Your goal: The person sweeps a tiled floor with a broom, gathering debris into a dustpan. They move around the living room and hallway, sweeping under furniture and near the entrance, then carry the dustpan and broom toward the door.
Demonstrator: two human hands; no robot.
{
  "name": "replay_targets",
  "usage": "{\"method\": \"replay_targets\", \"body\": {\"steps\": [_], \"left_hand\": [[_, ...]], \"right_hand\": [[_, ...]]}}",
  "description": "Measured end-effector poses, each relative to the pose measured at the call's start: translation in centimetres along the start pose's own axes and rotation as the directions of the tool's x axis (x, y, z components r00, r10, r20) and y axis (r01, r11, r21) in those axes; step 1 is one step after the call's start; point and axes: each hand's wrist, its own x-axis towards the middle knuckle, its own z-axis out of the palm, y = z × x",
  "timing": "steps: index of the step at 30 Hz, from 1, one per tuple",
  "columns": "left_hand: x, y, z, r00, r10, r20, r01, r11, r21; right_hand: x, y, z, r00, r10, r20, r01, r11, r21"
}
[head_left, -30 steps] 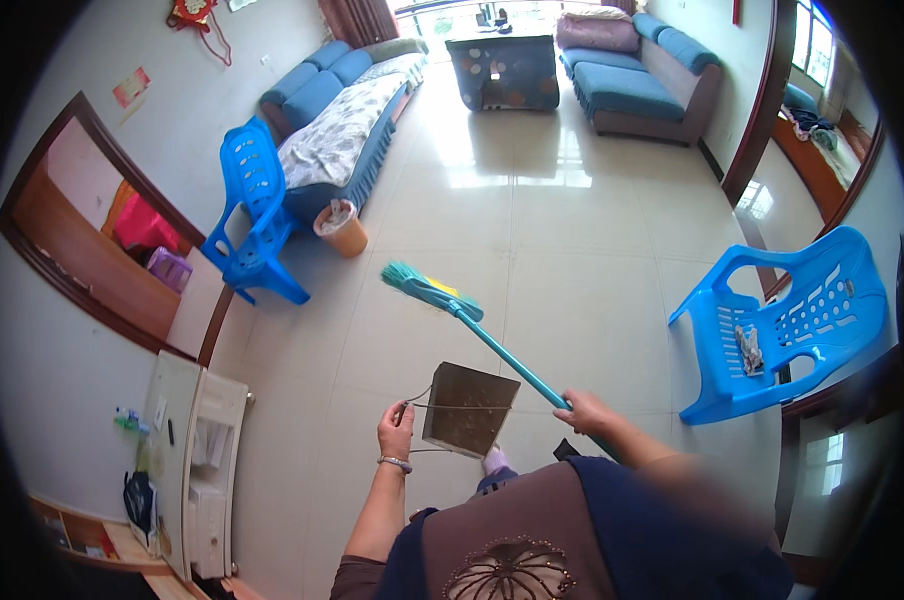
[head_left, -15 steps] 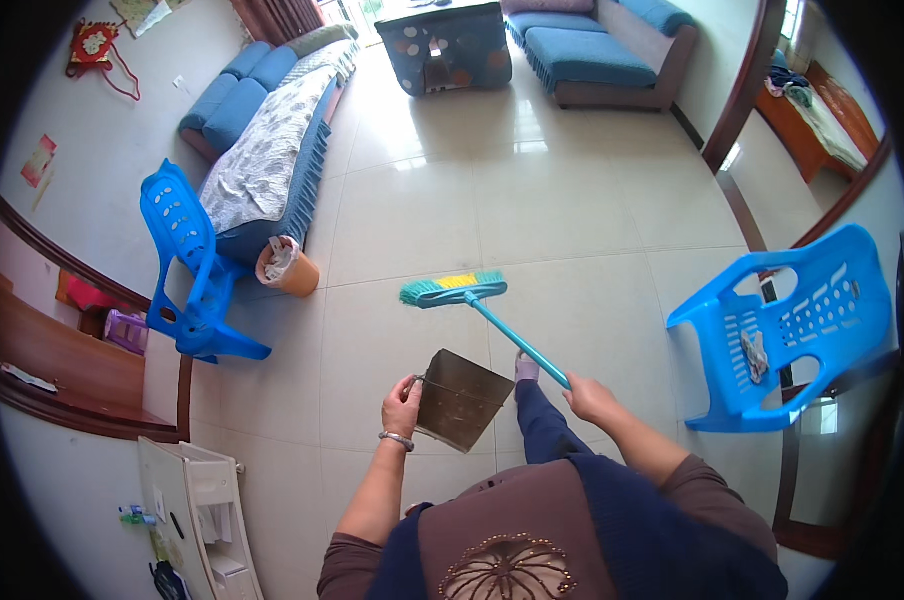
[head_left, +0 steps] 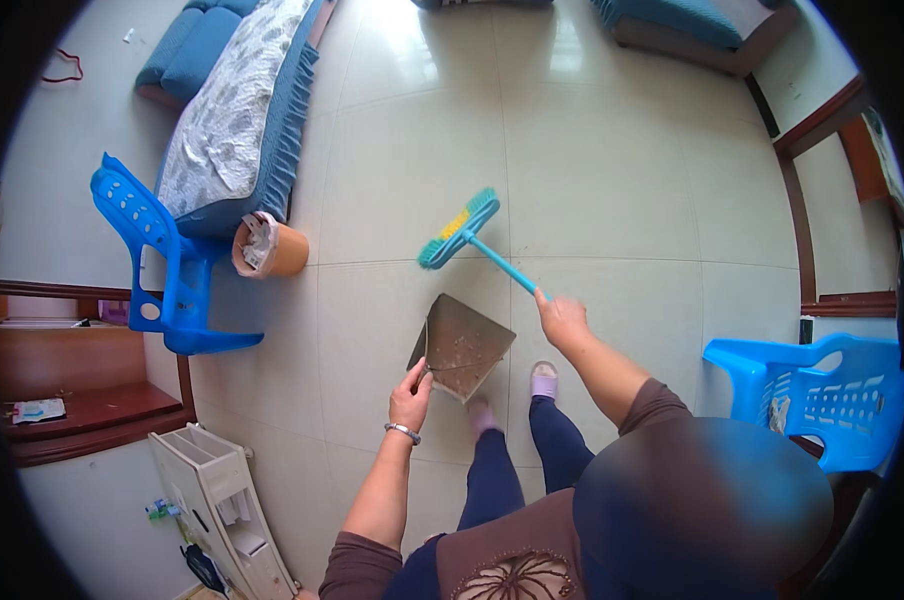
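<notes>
My right hand (head_left: 563, 322) is closed round the turquoise handle of a broom (head_left: 460, 232). The broom head, with turquoise and yellow bristles, is out ahead of me over the pale tiles. A square brownish metal dustpan (head_left: 464, 350) hangs from my left hand (head_left: 409, 399), whose fingers are wrapped round its thin wire handle. Small bits of debris are scattered in the pan. The dustpan lies between my hands, just nearer to me than the broom head. I cannot tell whether the pan touches the floor.
An orange wastebasket (head_left: 290, 250) with a liner stands by the blue sofa (head_left: 290, 150), left. One blue plastic chair (head_left: 187, 290) is beside it; another blue chair (head_left: 832, 390) stands at right. A white narrow cabinet (head_left: 222, 500) is at lower left. My feet are on tiled floor (head_left: 612, 200).
The broom head has swung from nearly level to a slant and sits farther ahead. The dustpan has tipped, showing debris inside. I have stepped forward, and my view has tilted down.
</notes>
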Motion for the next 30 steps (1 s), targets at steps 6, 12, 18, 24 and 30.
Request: {"method": "replay_targets", "body": {"steps": [6, 12, 18, 24, 30], "left_hand": [[6.5, 0.3, 1.4, 0.998, -0.037, 0.045, 0.033, 0.996, 0.077], [9.3, 1.5, 0.7, 0.999, 0.046, 0.011, -0.048, 0.985, 0.165], [13.0, 2.6, 2.4, 0.994, 0.089, 0.056, -0.101, 0.958, 0.267], [13.8, 2.8, 4.1, 0.986, 0.112, 0.122, -0.149, 0.925, 0.35], [14.8, 3.4, 5.7, 0.971, 0.111, 0.21, -0.193, 0.887, 0.42]], "right_hand": [[3.0, 3.6, 6.3, 0.97, 0.196, 0.142, -0.188, 0.98, -0.068], [-5.6, 7.4, 2.6, 0.943, 0.074, 0.325, -0.099, 0.993, 0.061], [-8.0, 10.8, 1.6, 0.958, 0.121, 0.26, -0.199, 0.933, 0.3], [-6.3, 8.9, 0.5, 0.958, 0.186, 0.219, -0.246, 0.923, 0.295], [-4.9, 6.2, 7.0, 0.942, 0.215, 0.257, -0.304, 0.871, 0.386]]}}
